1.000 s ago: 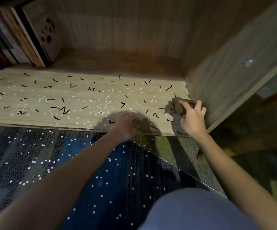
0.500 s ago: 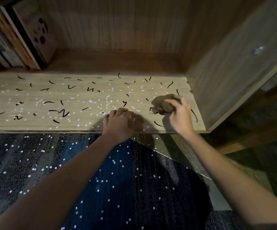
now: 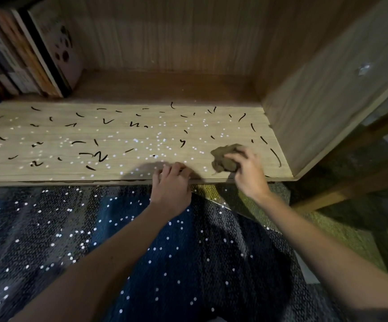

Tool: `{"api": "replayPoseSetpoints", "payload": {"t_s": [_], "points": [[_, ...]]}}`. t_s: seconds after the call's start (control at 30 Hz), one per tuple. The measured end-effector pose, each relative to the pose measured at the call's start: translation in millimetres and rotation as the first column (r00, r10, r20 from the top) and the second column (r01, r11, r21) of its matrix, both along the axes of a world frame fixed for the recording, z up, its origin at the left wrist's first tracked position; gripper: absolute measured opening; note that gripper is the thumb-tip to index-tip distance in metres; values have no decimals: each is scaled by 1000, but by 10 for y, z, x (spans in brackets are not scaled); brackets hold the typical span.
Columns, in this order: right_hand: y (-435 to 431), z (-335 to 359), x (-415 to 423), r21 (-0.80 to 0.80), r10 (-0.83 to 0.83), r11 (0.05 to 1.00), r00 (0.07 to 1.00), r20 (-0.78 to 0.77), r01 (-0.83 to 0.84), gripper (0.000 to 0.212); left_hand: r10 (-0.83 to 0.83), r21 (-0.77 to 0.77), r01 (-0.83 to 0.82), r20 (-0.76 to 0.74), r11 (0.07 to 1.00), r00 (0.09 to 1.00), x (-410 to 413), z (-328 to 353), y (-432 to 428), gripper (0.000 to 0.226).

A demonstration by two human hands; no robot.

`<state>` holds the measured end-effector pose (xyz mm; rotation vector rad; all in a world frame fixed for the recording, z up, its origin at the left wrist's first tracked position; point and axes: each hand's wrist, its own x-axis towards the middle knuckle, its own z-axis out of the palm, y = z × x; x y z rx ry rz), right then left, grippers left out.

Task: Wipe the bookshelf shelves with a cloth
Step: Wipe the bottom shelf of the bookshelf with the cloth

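Pale wood-grain shelf, scattered with short dark marks and white specks, carries the crumpled brown cloth near its front edge. The right hand has its grip closed over the cloth, thumb hidden. Just left of the cloth, the left hand rests on the shelf's lip, fingers curled, nothing seen inside. Far left of the cloth, books lean, titles unreadable.

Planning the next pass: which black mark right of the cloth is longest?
The curved stroke nearest the front right corner of the shelf, beside the right hand gripping the cloth. The marks farther back are shorter dashes.
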<state>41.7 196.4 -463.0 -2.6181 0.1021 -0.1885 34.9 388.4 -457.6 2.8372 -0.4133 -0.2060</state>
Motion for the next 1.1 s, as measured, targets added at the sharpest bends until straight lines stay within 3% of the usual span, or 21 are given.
{"api": "replayPoseSetpoints", "payload": {"t_s": [0.07,0.17,0.3,0.37,0.43,0.53,0.6,0.7,0.77,0.87,0.93,0.97,1.1], "points": [[152,-113,-187,-26,102,994,994,-39,-103,57,8,-6,-8,11,1000,1000,-22,-14,34,48],[204,-104,-424,139,178,973,982,57,-185,52,11,-26,-11,2,1000,1000,-17,-13,79,51],[-190,16,-168,147,-89,986,992,95,74,51,-11,-52,9,-29,999,1000,-18,29,59,53],[-210,-1,-155,38,-144,989,989,24,143,54,-39,-59,35,-60,998,997,-27,54,10,54],[-44,-118,-286,-35,-41,999,999,-30,39,58,-71,-67,66,-76,996,995,-27,66,-57,55],[118,-190,-474,143,122,981,991,51,-128,50,-107,-98,98,-90,990,990,-6,74,-182,55],[-28,-71,-341,196,40,979,994,98,-59,50,-129,-108,119,-91,987,987,15,90,-257,57],[-417,30,-117,101,-239,968,966,99,229,51,-150,-129,138,-84,982,985,88,113,-362,59],[-457,-17,-145,37,-286,958,958,26,285,53,-154,-149,142,-73,979,985,161,130,-423,59],[-245,-133,-339,164,-52,985,999,16,48,50,-128,-176,114,-67,978,990,301,165,-491,57],[-235,-15,-302,341,-65,939,993,94,29,46,-111,-173,98,-65,980,992,402,183,-518,56],[-313,61,-204,349,-130,934,984,122,80,47,-106,-162,95,-64,982,992,447,189,-527,55],[-707,157,334,119,-253,965,953,166,235,50,-116,-97,110,-55,989,992,628,212,-578,57]]}}
